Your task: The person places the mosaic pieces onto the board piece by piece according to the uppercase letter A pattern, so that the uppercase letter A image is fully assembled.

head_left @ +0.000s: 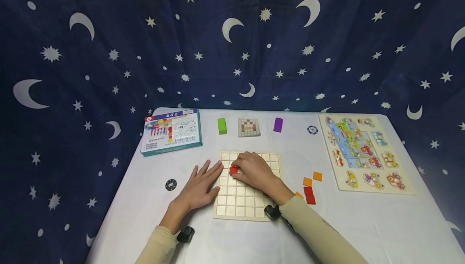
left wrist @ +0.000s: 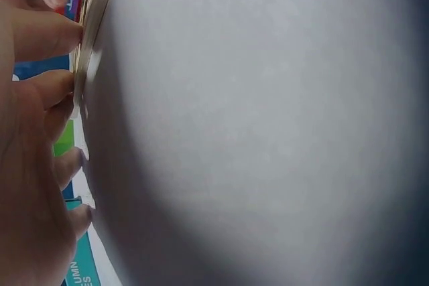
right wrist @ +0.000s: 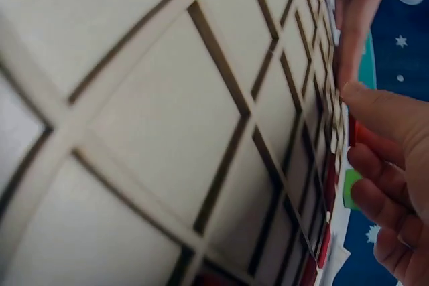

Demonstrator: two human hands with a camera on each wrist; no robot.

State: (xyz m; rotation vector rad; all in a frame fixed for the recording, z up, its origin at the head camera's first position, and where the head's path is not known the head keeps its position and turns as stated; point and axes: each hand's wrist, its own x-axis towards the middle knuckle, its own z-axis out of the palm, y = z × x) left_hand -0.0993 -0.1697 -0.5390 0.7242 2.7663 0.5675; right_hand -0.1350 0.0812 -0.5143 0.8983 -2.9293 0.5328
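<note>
A pale wooden grid board (head_left: 236,201) lies on the table in the head view. Over its upper left squares, my right hand (head_left: 254,171) pinches a small red square tile (head_left: 233,170) between thumb and fingers. In the right wrist view the tile (right wrist: 353,133) shows partly behind the fingers, and red tiles (right wrist: 325,246) sit in squares along the board's far side. My left hand (head_left: 200,187) lies beside the left side, fingers extended, fingertips right at the board's edge (left wrist: 94,25) in the left wrist view. The right hand and forearm hide part of the grid.
Loose orange tiles (head_left: 307,181) and red tiles (head_left: 309,195) lie right of the board. Behind it stand a green block (head_left: 222,126), a small patterned card (head_left: 248,127) and a purple block (head_left: 278,124). A game box (head_left: 172,131), black chip (head_left: 170,185), patterned chip (head_left: 312,129) and picture puzzle (head_left: 363,153) lie farther out.
</note>
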